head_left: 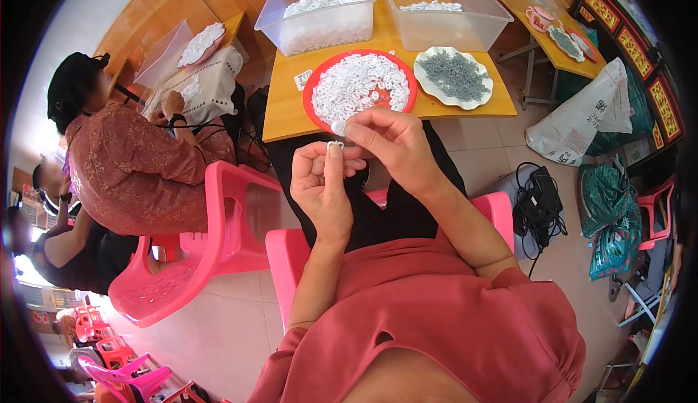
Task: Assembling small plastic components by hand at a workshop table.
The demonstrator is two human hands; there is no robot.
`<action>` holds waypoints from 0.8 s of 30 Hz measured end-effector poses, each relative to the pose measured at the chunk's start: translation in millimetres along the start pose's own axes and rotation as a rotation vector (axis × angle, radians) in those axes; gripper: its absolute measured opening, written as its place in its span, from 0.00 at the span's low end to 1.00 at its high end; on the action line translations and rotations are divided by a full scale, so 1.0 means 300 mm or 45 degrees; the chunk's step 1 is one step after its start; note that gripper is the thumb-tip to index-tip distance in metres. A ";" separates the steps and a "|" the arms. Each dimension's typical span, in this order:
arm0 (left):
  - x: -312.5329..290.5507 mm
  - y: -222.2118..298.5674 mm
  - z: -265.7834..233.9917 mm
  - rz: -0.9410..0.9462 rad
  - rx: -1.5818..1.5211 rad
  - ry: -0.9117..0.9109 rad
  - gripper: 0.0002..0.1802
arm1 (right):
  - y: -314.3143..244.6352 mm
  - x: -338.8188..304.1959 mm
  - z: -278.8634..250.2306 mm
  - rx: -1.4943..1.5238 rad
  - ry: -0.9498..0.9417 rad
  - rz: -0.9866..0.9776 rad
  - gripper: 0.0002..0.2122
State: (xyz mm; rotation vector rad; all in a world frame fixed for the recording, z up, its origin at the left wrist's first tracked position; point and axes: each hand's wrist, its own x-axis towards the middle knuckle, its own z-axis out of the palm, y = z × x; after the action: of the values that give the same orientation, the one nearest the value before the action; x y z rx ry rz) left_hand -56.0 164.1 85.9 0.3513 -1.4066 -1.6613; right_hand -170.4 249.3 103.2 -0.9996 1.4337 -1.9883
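Just in front of the table edge, my left hand point(325, 188) pinches a small white plastic piece point(334, 144) upright between thumb and fingers. Close above it, my right hand point(398, 148) has thumb and forefinger closed on a small, rounded white piece point(338, 128). The two pieces are near each other; whether they touch I cannot tell. Beyond my hands stands a red plate point(308, 97) heaped with small white ring-like plastic pieces point(350, 81). To its right, a white scalloped plate point(469, 102) carries a pile of thin grey pieces point(452, 72), too small to name.
Two clear plastic bins point(327, 36) with white pieces sit at the back of the yellow table point(285, 116). On my left a person point(138, 159) works beside a pink chair point(218, 214). A white sack point(582, 116), green bags point(609, 217) and black cables point(539, 196) lie on the right.
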 end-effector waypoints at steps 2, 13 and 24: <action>0.001 0.001 0.000 -0.009 0.001 0.003 0.04 | 0.002 0.007 -0.008 0.180 0.028 0.039 0.08; 0.024 0.004 -0.013 -0.199 -0.235 -0.028 0.05 | 0.045 0.034 -0.059 0.742 -0.147 0.480 0.10; 0.078 -0.110 -0.092 -0.445 -0.396 0.020 0.04 | 0.392 0.236 -0.265 -1.078 0.346 -0.271 0.12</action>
State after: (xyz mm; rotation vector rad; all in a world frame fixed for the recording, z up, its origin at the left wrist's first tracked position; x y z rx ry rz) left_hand -64.2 126.7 55.3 0.4473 -1.0939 -2.1221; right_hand -279.9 204.7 -2.5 -1.2761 2.5178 -1.6886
